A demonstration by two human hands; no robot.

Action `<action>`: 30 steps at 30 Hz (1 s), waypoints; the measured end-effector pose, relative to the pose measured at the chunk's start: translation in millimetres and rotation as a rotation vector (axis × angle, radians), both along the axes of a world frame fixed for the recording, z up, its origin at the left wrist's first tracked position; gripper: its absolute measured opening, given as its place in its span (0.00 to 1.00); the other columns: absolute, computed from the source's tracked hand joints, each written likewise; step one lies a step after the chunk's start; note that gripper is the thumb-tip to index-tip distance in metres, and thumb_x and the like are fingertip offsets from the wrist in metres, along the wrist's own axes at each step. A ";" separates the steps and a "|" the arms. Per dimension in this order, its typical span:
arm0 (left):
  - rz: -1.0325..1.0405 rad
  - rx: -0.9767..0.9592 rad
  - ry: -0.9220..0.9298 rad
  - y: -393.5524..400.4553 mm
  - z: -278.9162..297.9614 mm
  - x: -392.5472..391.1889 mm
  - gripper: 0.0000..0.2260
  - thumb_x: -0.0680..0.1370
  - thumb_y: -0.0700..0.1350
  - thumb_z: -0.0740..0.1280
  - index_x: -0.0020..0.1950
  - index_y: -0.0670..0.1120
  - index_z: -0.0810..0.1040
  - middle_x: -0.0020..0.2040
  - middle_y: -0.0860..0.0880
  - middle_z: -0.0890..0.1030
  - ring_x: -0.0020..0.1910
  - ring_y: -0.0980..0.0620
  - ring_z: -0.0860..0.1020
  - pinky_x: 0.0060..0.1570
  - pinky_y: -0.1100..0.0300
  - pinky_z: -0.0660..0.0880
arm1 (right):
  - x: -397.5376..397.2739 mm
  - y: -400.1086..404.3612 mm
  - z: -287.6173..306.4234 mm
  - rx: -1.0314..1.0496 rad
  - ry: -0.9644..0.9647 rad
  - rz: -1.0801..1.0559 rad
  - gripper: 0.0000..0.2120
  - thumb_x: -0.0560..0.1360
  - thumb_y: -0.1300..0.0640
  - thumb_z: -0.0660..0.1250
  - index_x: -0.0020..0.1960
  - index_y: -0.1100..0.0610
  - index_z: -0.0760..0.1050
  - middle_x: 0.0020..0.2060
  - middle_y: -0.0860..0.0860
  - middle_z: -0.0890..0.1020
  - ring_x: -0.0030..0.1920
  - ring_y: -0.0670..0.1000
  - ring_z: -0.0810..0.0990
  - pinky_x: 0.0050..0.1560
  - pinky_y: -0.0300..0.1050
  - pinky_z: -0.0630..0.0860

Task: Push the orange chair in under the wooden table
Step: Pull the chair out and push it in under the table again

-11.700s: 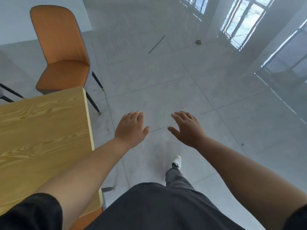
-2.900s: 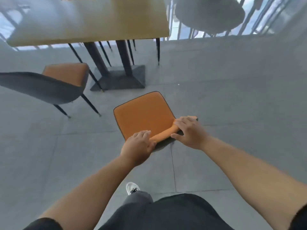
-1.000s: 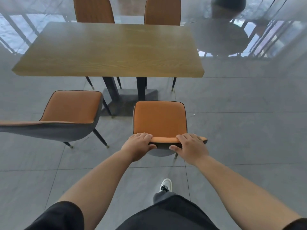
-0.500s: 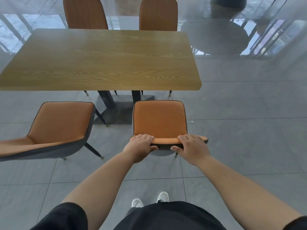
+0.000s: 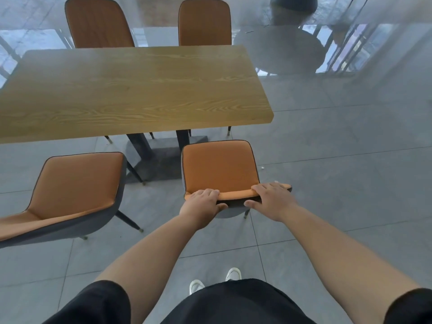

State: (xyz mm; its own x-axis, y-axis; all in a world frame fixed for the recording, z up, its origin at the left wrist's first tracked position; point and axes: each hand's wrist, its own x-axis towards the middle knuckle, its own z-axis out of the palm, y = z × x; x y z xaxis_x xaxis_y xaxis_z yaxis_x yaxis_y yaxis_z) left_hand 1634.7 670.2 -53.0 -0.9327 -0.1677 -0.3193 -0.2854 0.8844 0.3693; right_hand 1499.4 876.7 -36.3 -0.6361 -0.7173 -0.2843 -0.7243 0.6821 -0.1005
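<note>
Orange chair [image 5: 219,167] upright, facing wooden table [image 5: 131,90], seat front near table edge, not under.

- The wooden table [image 5: 131,90] stands ahead of the person, on the floor [image 5: 350,183].
- The chair [image 5: 219,167] stands at the table's near edge, toward its near right corner, seat just short of that edge.
- The left hand [image 5: 201,204] and right hand [image 5: 272,198] rest on the top of this chair's backrest, left and right ends respectively.
- A second chair [image 5: 74,185] stands left of it, at the same near edge, apart from the table.
- Two chairs stand behind the far edge: one [image 5: 98,22] left, one [image 5: 204,21] right.
- A round table [image 5: 280,50] stands beyond the far right corner.
</note>
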 end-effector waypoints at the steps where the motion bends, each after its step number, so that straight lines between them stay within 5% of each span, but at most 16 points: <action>1: -0.001 -0.001 0.005 0.6 -0.2 0.4 0.22 0.79 0.63 0.56 0.65 0.49 0.68 0.62 0.48 0.76 0.59 0.47 0.73 0.60 0.50 0.71 | 0.9 -0.6 0.7 0.007 -0.011 -0.011 0.34 0.73 0.28 0.50 0.66 0.51 0.69 0.61 0.50 0.77 0.60 0.55 0.73 0.63 0.54 0.65; 11: 0.019 -0.026 -0.009 -0.7 -2.3 8.8 0.26 0.79 0.63 0.54 0.70 0.48 0.65 0.67 0.47 0.73 0.64 0.45 0.71 0.63 0.49 0.69 | 0.7 3.9 5.0 0.030 -0.071 -0.030 0.35 0.74 0.30 0.53 0.72 0.52 0.64 0.68 0.51 0.72 0.67 0.55 0.68 0.67 0.56 0.63; 17: 0.094 -0.051 0.010 8.0 2.2 3.8 0.25 0.78 0.65 0.54 0.65 0.48 0.69 0.61 0.47 0.76 0.59 0.45 0.73 0.59 0.50 0.69 | -19.1 19.2 0.3 -0.010 -0.111 0.022 0.33 0.74 0.29 0.50 0.71 0.47 0.64 0.68 0.48 0.72 0.67 0.55 0.67 0.66 0.56 0.62; 23: 0.135 -0.045 -0.028 11.1 5.8 2.4 0.20 0.79 0.62 0.55 0.58 0.49 0.73 0.56 0.47 0.78 0.55 0.44 0.74 0.54 0.50 0.68 | -35.2 25.0 -3.4 -0.034 -0.124 0.085 0.23 0.75 0.30 0.50 0.52 0.46 0.71 0.47 0.49 0.78 0.47 0.55 0.73 0.45 0.48 0.66; 30: 0.178 -0.024 -0.059 29.6 4.0 25.5 0.16 0.80 0.60 0.56 0.55 0.50 0.73 0.53 0.49 0.77 0.50 0.48 0.73 0.52 0.50 0.70 | -12.1 43.8 -7.7 -0.089 -0.119 0.113 0.24 0.76 0.32 0.51 0.52 0.49 0.74 0.45 0.51 0.79 0.46 0.55 0.74 0.48 0.54 0.74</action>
State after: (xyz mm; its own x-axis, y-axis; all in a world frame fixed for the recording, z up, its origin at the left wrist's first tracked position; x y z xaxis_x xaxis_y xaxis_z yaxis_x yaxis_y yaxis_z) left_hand 1660.2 699.8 -49.0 -0.8674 -0.3367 -0.3665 -0.4588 0.8263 0.3267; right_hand 1487.3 920.4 -43.9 -0.5158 -0.8080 -0.2848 -0.7751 0.5818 -0.2466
